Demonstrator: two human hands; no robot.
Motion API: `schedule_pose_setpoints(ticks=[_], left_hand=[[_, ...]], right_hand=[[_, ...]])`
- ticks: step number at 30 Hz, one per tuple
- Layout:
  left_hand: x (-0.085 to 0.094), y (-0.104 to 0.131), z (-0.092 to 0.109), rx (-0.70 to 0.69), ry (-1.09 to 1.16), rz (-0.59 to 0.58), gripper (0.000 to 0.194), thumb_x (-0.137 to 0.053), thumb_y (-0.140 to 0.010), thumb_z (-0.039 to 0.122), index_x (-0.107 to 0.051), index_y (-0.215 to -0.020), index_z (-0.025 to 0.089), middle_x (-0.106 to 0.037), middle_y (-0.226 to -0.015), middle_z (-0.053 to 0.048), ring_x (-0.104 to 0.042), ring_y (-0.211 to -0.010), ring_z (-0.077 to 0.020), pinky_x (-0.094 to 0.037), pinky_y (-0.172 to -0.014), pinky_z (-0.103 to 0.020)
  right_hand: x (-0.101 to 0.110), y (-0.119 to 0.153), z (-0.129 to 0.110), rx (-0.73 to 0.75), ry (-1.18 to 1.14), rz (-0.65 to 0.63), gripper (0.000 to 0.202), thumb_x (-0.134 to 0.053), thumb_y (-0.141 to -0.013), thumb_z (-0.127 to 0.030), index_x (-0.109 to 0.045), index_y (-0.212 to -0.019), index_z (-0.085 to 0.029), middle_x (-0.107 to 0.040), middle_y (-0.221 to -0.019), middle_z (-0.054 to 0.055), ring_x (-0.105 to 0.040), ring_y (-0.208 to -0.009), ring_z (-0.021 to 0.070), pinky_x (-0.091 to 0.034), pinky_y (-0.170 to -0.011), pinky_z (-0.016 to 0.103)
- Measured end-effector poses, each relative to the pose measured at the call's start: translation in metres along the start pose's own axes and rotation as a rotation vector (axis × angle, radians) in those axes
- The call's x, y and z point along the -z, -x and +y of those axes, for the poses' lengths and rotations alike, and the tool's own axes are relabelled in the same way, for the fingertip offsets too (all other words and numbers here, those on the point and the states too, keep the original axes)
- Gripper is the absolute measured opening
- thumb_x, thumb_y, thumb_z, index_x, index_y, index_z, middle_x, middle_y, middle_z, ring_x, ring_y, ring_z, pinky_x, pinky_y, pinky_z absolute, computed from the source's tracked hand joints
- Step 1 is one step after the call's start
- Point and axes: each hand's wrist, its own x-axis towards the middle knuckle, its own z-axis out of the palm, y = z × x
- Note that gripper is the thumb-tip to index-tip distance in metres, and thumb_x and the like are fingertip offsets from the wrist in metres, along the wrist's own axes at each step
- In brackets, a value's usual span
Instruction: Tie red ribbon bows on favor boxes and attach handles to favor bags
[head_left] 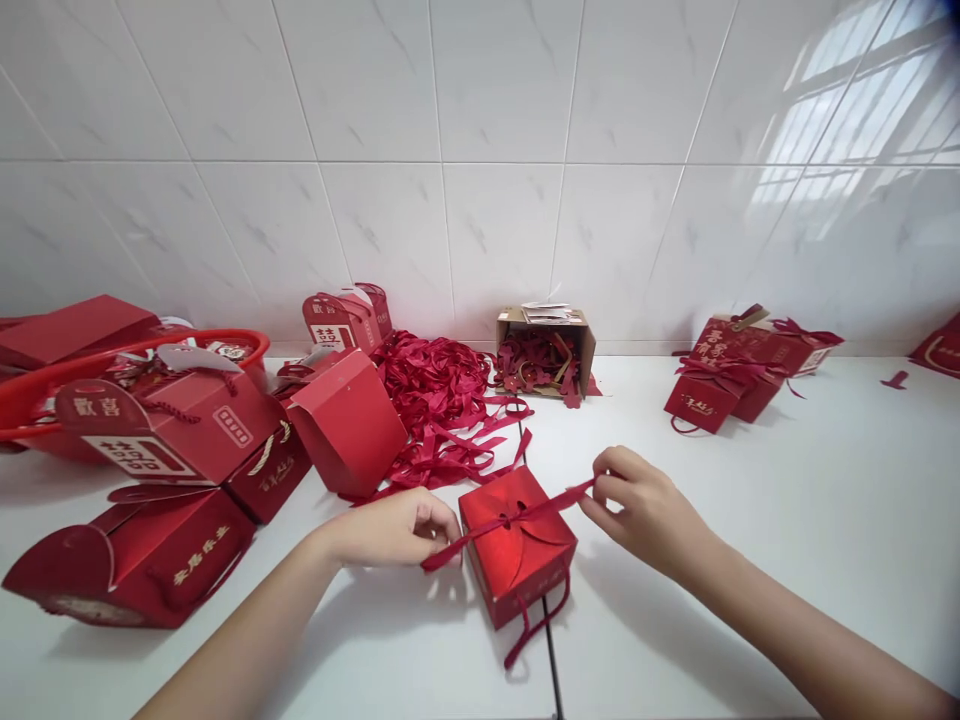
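A small red gift box point(517, 560) with folded petal flaps stands in front of me on the white table. Across its top runs a dark red ribbon point(551, 503), which passes over the holes at the middle of the flaps. My left hand point(412, 530) pinches one ribbon end at the box's left side. On the right, my right hand point(626, 505) pinches the other end, and the ribbon is stretched between them. A red cord handle point(536, 630) hangs down the box's near side.
Several larger red boxes point(180, 430) and a red plastic basket point(255, 345) are at left. Behind my box lies a heap of red ribbons point(442, 385). An open cardboard box point(589, 355) holds red cut pieces. Tied boxes point(705, 400) stand at right before the tiled wall point(502, 220).
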Motion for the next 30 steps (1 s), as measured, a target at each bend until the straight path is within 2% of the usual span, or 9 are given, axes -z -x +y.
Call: schedule_pose_setpoints(ticks=[3, 5, 7, 11, 15, 18, 21, 25, 30], left_hand=[[-0.007, 0.0, 0.007, -0.092, 0.158, -0.061, 0.037, -0.057, -0.081, 0.047, -0.073, -0.077, 0.013, -0.053, -0.051, 0.0, -0.036, -0.042, -0.0071, -0.026, -0.042, -0.021], [-0.017, 0.001, 0.015, -0.155, 0.284, 0.024, 0.045, -0.053, -0.084, 0.051, -0.073, -0.073, 0.012, -0.053, -0.052, 0.0, -0.033, -0.042, -0.0063, -0.03, -0.044, -0.021], [-0.029, 0.001, 0.025, -0.201, 0.31, 0.184, 0.04, -0.056, -0.085, 0.047, -0.073, -0.071, 0.014, -0.057, -0.061, -0.002, -0.041, -0.051, -0.0081, -0.04, -0.055, -0.022], [-0.051, -0.005, 0.036, -0.292, 0.165, 0.479, 0.026, -0.053, -0.088, 0.035, -0.074, -0.092, 0.021, -0.058, -0.082, -0.003, -0.053, -0.076, -0.0141, -0.044, -0.069, -0.023], [-0.066, -0.016, 0.032, -0.404, -0.079, 0.693, 0.031, -0.044, -0.089, 0.019, -0.069, -0.106, 0.025, -0.053, -0.089, -0.004, -0.054, -0.078, -0.0133, -0.045, -0.071, -0.023], [-0.072, -0.021, 0.028, -0.465, -0.234, 0.787, 0.033, -0.041, -0.086, 0.011, -0.068, -0.1, 0.023, -0.051, -0.093, -0.004, -0.054, -0.077, -0.0126, -0.045, -0.069, -0.023], [-0.075, -0.023, 0.028, -0.462, -0.353, 0.831, 0.031, -0.041, -0.083, 0.007, -0.067, -0.093, 0.02, -0.052, -0.094, -0.005, -0.054, -0.071, -0.012, -0.045, -0.063, -0.024], [-0.074, -0.021, 0.025, -0.497, -0.466, 0.826, 0.03, -0.04, -0.085, 0.008, -0.064, -0.1, 0.019, -0.051, -0.104, -0.009, -0.053, -0.07, -0.0128, -0.046, -0.062, -0.026], [-0.057, -0.016, 0.017, -0.685, -0.521, 0.644, 0.034, -0.042, -0.091, 0.011, -0.061, -0.115, 0.026, -0.046, -0.117, -0.01, -0.048, -0.068, -0.0097, -0.045, -0.064, -0.025]], right_hand=[[-0.01, -0.007, -0.005, -0.138, -0.19, 0.169, 0.021, -0.059, -0.077, -0.014, -0.061, -0.056, -0.016, -0.056, -0.07, 0.005, -0.049, -0.056, 0.0111, -0.038, -0.047, 0.024], [-0.01, -0.012, -0.014, -0.219, -0.346, 0.176, 0.016, -0.062, -0.075, -0.015, -0.067, -0.061, -0.017, -0.057, -0.071, 0.004, -0.048, -0.055, 0.01, -0.036, -0.045, 0.022], [-0.01, -0.015, -0.024, -0.268, -0.475, 0.145, 0.014, -0.063, -0.075, -0.018, -0.072, -0.065, -0.019, -0.057, -0.072, 0.004, -0.047, -0.055, 0.0099, -0.035, -0.045, 0.022], [-0.014, -0.019, -0.042, -0.402, -0.672, 0.069, 0.014, -0.064, -0.074, -0.023, -0.074, -0.064, -0.019, -0.054, -0.071, 0.003, -0.047, -0.058, 0.0108, -0.036, -0.048, 0.023], [-0.022, -0.023, -0.051, -0.583, -0.811, -0.038, 0.016, -0.068, -0.073, -0.031, -0.074, -0.064, -0.02, -0.054, -0.073, 0.003, -0.051, -0.063, 0.0125, -0.041, -0.054, 0.024], [-0.025, -0.025, -0.054, -0.622, -0.826, -0.097, 0.013, -0.07, -0.07, -0.029, -0.074, -0.062, -0.02, -0.056, -0.074, 0.003, -0.052, -0.066, 0.0134, -0.043, -0.059, 0.025], [-0.024, -0.028, -0.058, -0.617, -0.807, -0.12, 0.008, -0.069, -0.069, -0.025, -0.074, -0.065, -0.02, -0.057, -0.075, 0.002, -0.052, -0.067, 0.0133, -0.044, -0.061, 0.025], [-0.019, -0.033, -0.058, -0.646, -0.773, -0.183, 0.007, -0.065, -0.066, -0.016, -0.069, -0.06, -0.017, -0.058, -0.077, 0.002, -0.052, -0.066, 0.0124, -0.045, -0.061, 0.025], [-0.009, -0.042, -0.051, -0.596, -0.817, -0.381, 0.01, -0.056, -0.061, -0.008, -0.058, -0.056, -0.016, -0.052, -0.072, -0.002, -0.047, -0.06, 0.009, -0.039, -0.055, 0.022]])
